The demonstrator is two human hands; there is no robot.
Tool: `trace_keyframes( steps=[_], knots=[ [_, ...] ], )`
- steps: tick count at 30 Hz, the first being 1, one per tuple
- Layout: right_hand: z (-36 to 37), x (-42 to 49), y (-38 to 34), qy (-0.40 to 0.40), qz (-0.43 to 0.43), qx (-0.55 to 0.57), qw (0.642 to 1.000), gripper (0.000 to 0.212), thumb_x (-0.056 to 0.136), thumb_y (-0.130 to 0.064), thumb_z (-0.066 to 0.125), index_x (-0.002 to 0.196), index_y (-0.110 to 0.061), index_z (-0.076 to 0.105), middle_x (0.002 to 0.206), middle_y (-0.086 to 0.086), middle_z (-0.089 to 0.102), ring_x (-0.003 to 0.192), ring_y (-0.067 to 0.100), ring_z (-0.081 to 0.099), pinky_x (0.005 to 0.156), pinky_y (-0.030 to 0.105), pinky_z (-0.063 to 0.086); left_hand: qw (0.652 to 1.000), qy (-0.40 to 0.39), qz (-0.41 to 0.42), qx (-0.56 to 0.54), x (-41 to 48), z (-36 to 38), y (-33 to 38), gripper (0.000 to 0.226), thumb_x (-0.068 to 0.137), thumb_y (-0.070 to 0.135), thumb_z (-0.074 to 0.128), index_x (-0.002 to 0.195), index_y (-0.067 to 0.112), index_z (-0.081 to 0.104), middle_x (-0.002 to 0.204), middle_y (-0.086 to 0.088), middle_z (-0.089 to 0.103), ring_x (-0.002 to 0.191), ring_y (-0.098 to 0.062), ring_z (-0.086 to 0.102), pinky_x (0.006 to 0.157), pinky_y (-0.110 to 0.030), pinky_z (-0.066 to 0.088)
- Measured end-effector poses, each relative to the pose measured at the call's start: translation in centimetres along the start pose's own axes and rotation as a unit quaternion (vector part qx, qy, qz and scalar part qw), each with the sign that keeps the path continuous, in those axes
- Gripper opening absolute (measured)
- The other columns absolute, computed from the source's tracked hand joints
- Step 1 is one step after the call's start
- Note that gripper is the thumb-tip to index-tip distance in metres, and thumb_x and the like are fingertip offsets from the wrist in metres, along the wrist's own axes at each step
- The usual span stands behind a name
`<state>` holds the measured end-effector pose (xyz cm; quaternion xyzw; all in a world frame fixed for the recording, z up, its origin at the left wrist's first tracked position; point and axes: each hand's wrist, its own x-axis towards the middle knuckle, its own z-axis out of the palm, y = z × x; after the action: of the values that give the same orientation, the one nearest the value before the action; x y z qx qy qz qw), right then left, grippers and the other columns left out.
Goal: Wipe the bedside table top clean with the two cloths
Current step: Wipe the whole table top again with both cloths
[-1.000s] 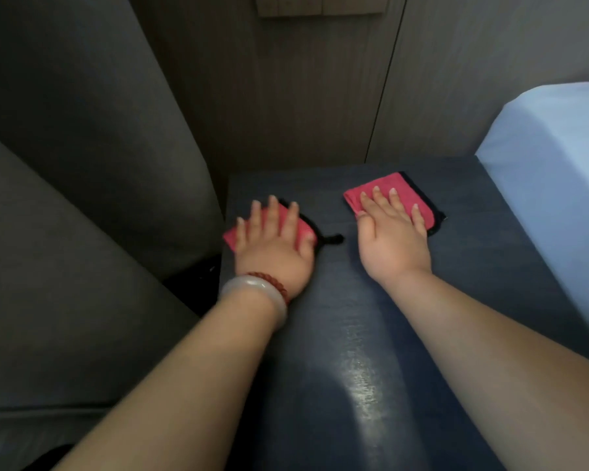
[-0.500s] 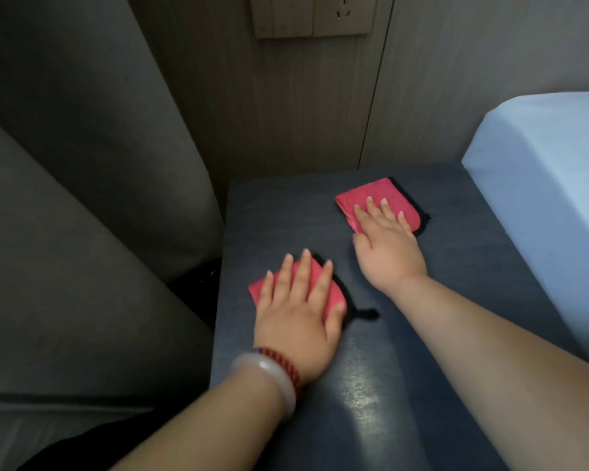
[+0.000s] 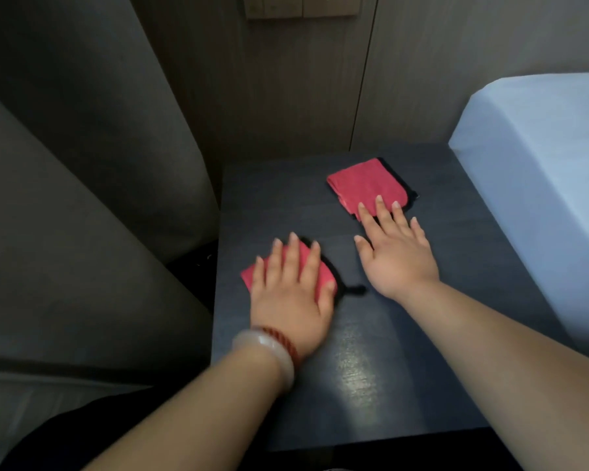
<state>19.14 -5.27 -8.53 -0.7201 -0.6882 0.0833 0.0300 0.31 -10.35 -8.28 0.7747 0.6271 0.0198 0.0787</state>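
While both hands lie flat with fingers spread, left hand (image 3: 291, 294) covers a red cloth (image 3: 252, 275) near the left edge of the dark bedside table (image 3: 371, 379), right hand (image 3: 393, 254) fingertips on a second red cloth (image 3: 366, 185) angled toward the back right, pale bed (image 3: 541, 181) at right, grey curtain (image 3: 82, 147) at left, wall switch plate (image 3: 301, 6) behind, no legible writing.

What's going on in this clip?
A person is wiping a dark bedside table with two red cloths. The left hand lies flat on the near cloth by the table's left edge. The right hand has only its fingertips on the far cloth near the back. A bed stands to the right.
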Motion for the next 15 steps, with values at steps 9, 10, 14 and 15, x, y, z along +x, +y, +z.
trace_keyframes(
  steps=[9,10,14,15],
  knots=[
    [-0.2,0.1,0.2,-0.010,-0.006,0.007,1.000,0.057,0.103,-0.045,0.017,0.156,-0.035,0.000,0.164,-0.007,-0.007,0.150,0.017,-0.009,0.121,0.042,-0.002,0.990,-0.073,-0.123,0.001,5.6,-1.6,-4.8,0.066,0.096,0.059,0.013,0.155,0.035,-0.003,0.163,-0.001,-0.013,0.149,-0.025,-0.012,0.119,-0.047,-0.004],
    [-0.3,0.2,0.3,-0.009,-0.004,0.010,1.000,0.057,0.103,-0.045,0.018,0.156,-0.036,0.000,0.164,-0.007,-0.006,0.151,0.017,-0.008,0.121,0.042,-0.002,0.990,-0.062,-0.123,-0.001,5.0,-1.3,-3.7,0.065,0.096,0.057,0.012,0.155,0.033,-0.002,0.163,-0.003,-0.013,0.149,-0.027,-0.011,0.119,-0.048,-0.005],
    [-0.2,0.3,0.2,-0.004,-0.007,0.019,1.000,0.057,0.102,-0.044,0.021,0.156,-0.036,0.003,0.165,-0.007,-0.003,0.151,0.017,-0.006,0.121,0.042,-0.002,0.998,0.011,0.053,-0.016,-5.3,0.6,1.7,0.066,0.093,0.056,0.020,0.155,0.032,0.016,0.164,-0.005,0.007,0.150,-0.029,0.004,0.118,-0.050,0.002],
    [-0.2,0.3,0.2,-0.005,-0.008,0.018,1.000,0.057,0.102,-0.044,0.021,0.156,-0.036,0.003,0.165,-0.007,-0.003,0.151,0.017,-0.006,0.121,0.042,-0.002,0.996,0.005,0.085,-0.015,-7.2,0.8,2.0,0.066,0.093,0.057,0.024,0.154,0.034,0.019,0.163,-0.003,0.010,0.150,-0.028,0.007,0.118,-0.049,0.003]
  ],
)
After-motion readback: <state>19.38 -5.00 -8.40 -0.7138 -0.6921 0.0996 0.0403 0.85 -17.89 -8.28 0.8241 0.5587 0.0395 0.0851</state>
